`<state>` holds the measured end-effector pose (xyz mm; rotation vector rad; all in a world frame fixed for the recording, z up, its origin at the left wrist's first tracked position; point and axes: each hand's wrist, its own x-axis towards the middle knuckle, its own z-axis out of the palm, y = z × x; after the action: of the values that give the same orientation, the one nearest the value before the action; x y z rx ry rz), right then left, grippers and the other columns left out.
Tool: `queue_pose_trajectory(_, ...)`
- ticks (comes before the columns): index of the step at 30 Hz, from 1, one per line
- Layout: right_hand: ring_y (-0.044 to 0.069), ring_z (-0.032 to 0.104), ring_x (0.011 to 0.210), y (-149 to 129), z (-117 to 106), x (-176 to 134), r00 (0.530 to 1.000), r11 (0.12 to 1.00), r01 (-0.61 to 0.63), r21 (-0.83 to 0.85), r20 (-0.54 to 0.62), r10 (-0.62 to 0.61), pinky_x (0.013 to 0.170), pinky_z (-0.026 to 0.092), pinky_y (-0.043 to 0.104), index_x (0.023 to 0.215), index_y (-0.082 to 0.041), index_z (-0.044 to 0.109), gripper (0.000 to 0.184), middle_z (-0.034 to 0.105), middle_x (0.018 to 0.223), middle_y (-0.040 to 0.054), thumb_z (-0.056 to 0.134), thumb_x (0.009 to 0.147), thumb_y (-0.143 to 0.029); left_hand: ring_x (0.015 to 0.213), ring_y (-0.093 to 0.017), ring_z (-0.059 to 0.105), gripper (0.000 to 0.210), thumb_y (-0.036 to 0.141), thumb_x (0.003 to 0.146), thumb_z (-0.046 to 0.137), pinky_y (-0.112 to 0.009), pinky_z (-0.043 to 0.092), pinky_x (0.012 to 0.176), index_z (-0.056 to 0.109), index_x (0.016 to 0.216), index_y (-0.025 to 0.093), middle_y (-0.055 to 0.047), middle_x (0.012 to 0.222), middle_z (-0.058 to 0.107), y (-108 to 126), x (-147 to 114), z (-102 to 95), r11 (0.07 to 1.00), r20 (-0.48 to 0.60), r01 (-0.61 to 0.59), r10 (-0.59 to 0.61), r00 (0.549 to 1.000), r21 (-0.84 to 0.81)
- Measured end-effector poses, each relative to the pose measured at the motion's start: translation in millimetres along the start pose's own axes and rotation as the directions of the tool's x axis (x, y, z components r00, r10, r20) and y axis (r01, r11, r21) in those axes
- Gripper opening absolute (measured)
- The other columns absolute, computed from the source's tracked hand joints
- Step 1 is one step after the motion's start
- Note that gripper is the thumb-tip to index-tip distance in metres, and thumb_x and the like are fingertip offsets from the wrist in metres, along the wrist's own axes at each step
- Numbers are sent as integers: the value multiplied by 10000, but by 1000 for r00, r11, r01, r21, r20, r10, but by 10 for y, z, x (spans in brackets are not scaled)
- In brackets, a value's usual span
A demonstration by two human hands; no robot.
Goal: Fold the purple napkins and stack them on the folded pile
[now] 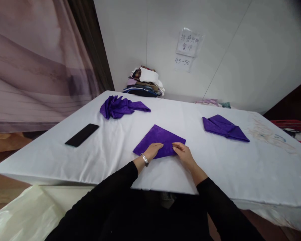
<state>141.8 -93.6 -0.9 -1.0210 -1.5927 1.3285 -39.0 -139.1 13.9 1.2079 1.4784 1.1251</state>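
A purple patterned cloth napkin [163, 134], folded into a flat four-cornered shape, lies in front of me on the white-covered table. My left hand [152, 151], with a silver bracelet at the wrist, is on its near left part, fingers together and closed on the cloth. At the right part of the same napkin, my right hand [183, 154] pinches the fabric between thumb and fingers. Some of the near edge is hidden behind both hands. Off to the right rests another folded purple napkin [223, 128], and a crumpled purple cloth [119, 107] lies at the back left.
A black phone-like slab [82, 135] lies on the left of the white tablecloth [110, 150]. Beyond the far edge is a pile of folded clothes [145, 82] against the wall. Handwritten paper signs [188, 43] hang there. A red crate [291, 124] stands at the right.
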Motion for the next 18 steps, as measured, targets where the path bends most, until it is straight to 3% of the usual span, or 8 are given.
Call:
queue_pose_trajectory(3,190,620,890,12,16,-48,1000,1000,27,9,-16,-27,823,467,332,992,-214,660,307,692,940,44,647,722,-359,787,-176,558,202,380,711,564,-305,421,776,651,703,198,-5,777,661,-1,-14,1,984,21,121,-119,993,-132)
queue_pose_trajectory(6,189,627,843,20,39,-66,999,999,35,-23,-12,-35,796,477,333,945,-209,674,264,696,899,42,640,730,-359,757,-169,554,161,343,664,629,-293,418,746,663,727,200,5,742,653,11,-38,7,973,8,171,-172,985,-156)
queue_pose_trajectory(14,186,630,814,-53,51,-116,999,998,47,-45,8,-46,771,491,329,923,-206,680,259,702,864,36,638,728,-372,617,-126,497,250,438,675,656,-265,394,615,670,689,189,28,613,592,103,-124,22,971,59,160,-152,987,-176)
queue_pose_trajectory(18,193,636,826,-74,21,-180,999,997,28,-67,35,-26,778,495,336,923,-205,679,258,708,879,43,618,753,-391,586,-122,537,241,416,717,612,-257,424,583,669,701,183,11,627,628,139,-123,25,964,138,202,-180,974,-172)
